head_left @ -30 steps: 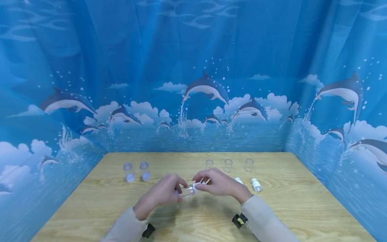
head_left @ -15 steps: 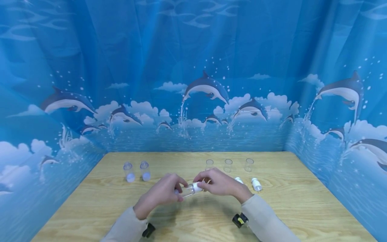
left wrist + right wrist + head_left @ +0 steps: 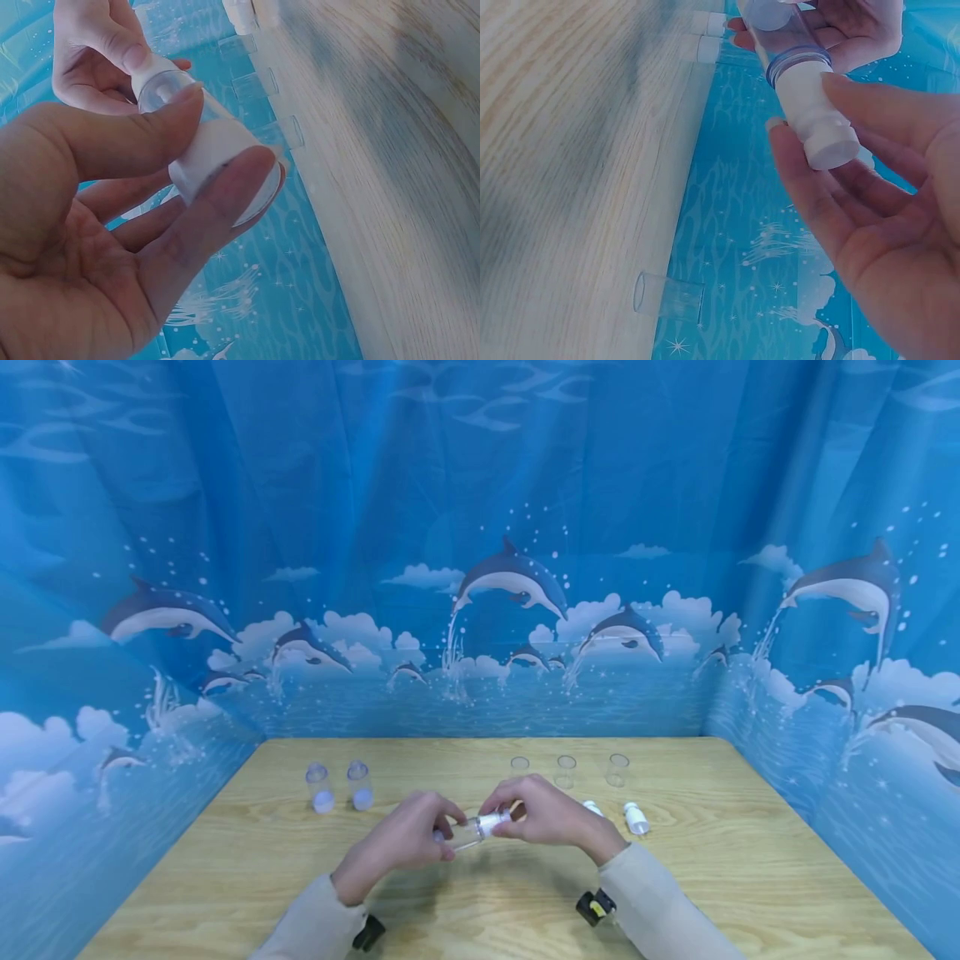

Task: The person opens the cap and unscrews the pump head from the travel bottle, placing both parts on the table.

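In the head view my left hand [image 3: 408, 833] holds a clear bottle [image 3: 467, 835], tilted above the table. The left wrist view shows its white base [image 3: 214, 154] between my thumb and fingers. On the bottle's neck end sits a white pump top [image 3: 492, 822], which my right hand [image 3: 540, 810] pinches. From the right wrist, that thumb touches the white collar [image 3: 802, 88] and a fingertip lies on its other side. The collar meets the bottle's rim; I cannot tell how tightly it is screwed on.
Two clear bottles [image 3: 319, 787] [image 3: 361, 785] with whitish bottoms stand at the left. Three clear caps [image 3: 520, 767] [image 3: 566, 772] [image 3: 618, 770] stand in a row at the back right. White pump tops [image 3: 636, 818] [image 3: 592, 807] lie by my right hand. A dolphin-print curtain [image 3: 480, 568] surrounds the wooden table [image 3: 225, 877].
My right fingers have shifted around the pump top, so more of its white body shows. The left hand and bottle have stayed nearly still.
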`<state>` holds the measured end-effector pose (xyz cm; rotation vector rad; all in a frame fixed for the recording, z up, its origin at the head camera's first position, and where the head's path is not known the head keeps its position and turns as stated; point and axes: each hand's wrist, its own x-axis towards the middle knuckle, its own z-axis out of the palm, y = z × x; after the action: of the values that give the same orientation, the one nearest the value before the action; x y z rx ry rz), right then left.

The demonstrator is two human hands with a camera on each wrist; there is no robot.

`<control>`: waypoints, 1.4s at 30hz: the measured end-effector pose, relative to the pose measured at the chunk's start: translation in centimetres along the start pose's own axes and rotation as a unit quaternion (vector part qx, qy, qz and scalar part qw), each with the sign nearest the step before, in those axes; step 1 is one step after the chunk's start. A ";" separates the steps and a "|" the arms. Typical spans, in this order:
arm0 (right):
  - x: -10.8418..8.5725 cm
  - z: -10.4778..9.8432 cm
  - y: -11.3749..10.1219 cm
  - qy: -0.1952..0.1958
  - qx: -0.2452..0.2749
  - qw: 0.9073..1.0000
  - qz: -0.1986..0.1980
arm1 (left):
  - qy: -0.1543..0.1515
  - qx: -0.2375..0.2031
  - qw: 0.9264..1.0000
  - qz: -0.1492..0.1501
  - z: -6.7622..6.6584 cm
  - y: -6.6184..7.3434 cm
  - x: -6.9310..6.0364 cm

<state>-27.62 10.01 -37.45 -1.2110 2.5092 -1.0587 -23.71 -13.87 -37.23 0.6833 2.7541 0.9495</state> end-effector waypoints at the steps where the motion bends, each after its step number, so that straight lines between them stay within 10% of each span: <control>1: 0.0 0.0 0.0 0.001 -0.001 1.000 0.000 | 0.000 0.000 1.000 0.000 0.0 0.0 0.0; 42: 0.0 -0.1 0.1 -0.008 0.020 1.000 0.010 | 0.018 0.011 1.000 0.003 0.0 0.0 0.0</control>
<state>-27.71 10.10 -37.48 -1.1765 2.4708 -1.0849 -23.68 -13.86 -37.19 0.6839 2.7986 0.9438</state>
